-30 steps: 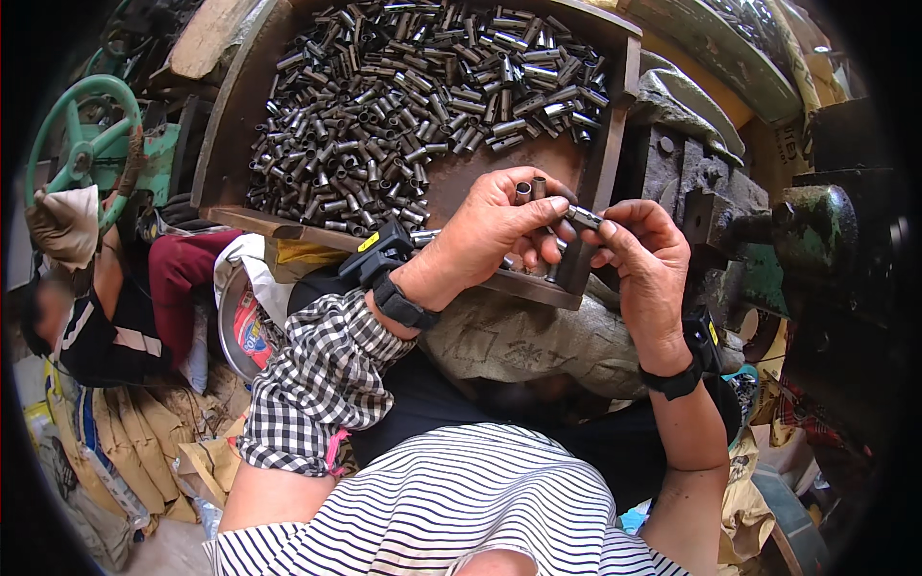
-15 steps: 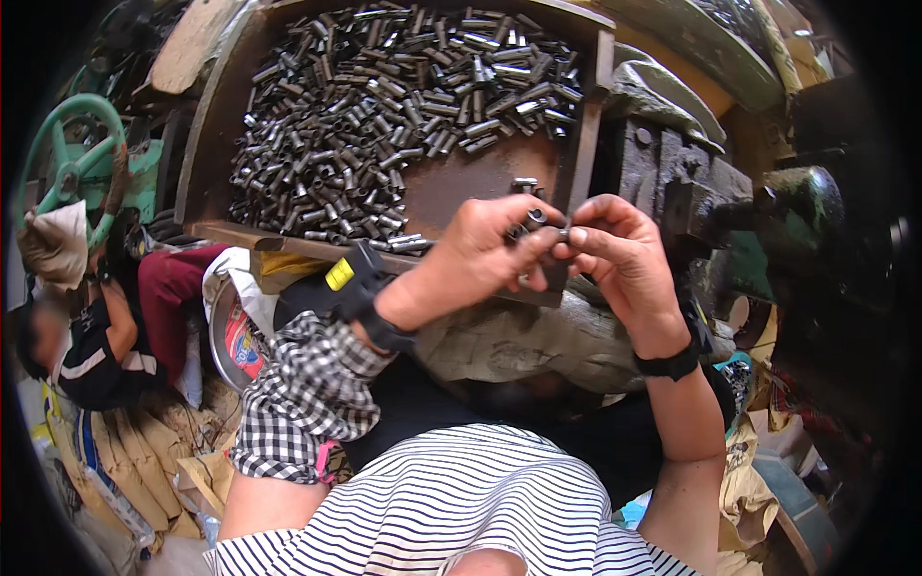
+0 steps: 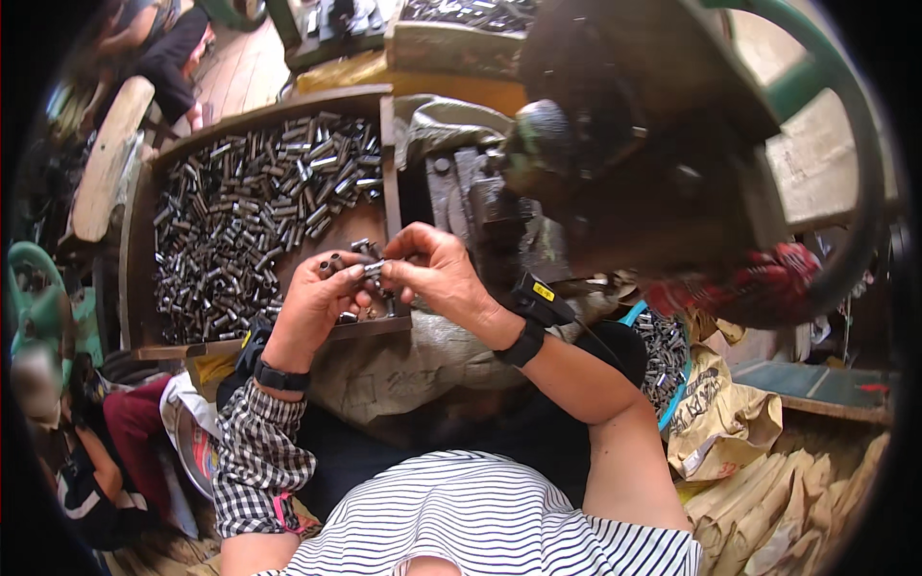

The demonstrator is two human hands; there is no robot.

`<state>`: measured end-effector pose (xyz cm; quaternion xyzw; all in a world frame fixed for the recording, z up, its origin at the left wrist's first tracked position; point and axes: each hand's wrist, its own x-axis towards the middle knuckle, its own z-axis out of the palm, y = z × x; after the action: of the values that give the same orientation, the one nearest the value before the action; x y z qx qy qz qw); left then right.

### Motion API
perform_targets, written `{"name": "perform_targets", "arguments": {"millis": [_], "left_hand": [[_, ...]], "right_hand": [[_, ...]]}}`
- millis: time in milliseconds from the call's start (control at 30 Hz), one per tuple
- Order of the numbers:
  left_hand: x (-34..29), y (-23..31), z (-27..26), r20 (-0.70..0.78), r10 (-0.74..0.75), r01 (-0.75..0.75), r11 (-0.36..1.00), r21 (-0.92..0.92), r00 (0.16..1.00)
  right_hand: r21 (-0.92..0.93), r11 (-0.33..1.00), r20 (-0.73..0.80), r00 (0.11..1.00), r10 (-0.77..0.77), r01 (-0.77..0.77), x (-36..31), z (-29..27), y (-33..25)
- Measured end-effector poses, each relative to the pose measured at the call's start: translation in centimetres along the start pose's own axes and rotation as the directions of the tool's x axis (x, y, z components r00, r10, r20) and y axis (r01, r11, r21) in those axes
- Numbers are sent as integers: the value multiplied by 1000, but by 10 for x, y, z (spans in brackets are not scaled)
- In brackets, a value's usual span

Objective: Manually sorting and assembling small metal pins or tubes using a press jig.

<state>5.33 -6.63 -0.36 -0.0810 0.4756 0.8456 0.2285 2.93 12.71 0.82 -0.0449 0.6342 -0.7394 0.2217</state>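
Reading the clock from where your hands meet, 12 straight ahead of you: your left hand sits at 8 and your right hand at 3, with one short shiny metal tube between them. That tube is up over the near right corner of the wooden tray. Its long axis runs pretty much sideways, about 9 to 3, maybe with the 3 end a hair higher. Can't tell if it's dead level.

Grip-wise, your left thumb and fingers are closed on the 9 end, and your right thumb and fingertips look pinched on the 3 end. You've also got a couple of spare tubes tucked in the left hand, open mouths up and pointing roughly 11. How far down they go is hidden by your fingers.

Big tube pile is off toward 10 in the tray, pointing every which way. A few loose tubes are just beyond your fingers near 12.

Around you: dark metal block between 1 and 2, green handwheel close to 3, blue-rimmed basin of small metal pieces between 3 and 4, grey sack at 5.
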Motion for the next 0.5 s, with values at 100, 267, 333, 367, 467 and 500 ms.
{"name": "perform_targets", "arguments": {"millis": [100, 267, 333, 367, 467, 500], "left_hand": [[-6, -7, 3, -50, 27, -29, 999, -31, 998], [-53, 3, 7, -189, 129, -110, 988, 107, 974], [-64, 12, 9, -212, 220, -170, 958, 232, 952], [-68, 16, 9, -235, 236, -167, 945, 280, 943], [-66, 24, 26, -255, 253, -181, 944, 276, 933], [-61, 23, 36, -279, 247, -152, 935, 321, 928]], "right_hand": [[-346, 935, -8, 996, -87, 79, -49, -14, -40], [-845, 481, -57, 854, -516, 234, -192, -70, -101], [-540, 744, -589, 455, -668, 393, -231, -82, -116], [-762, 576, -523, 242, -817, 297, -244, -111, -125], [-816, 529, -524, 90, -847, 235, -245, -169, -144], [-877, 453, -425, 179, -887, 162, -241, -188, -135]]}}
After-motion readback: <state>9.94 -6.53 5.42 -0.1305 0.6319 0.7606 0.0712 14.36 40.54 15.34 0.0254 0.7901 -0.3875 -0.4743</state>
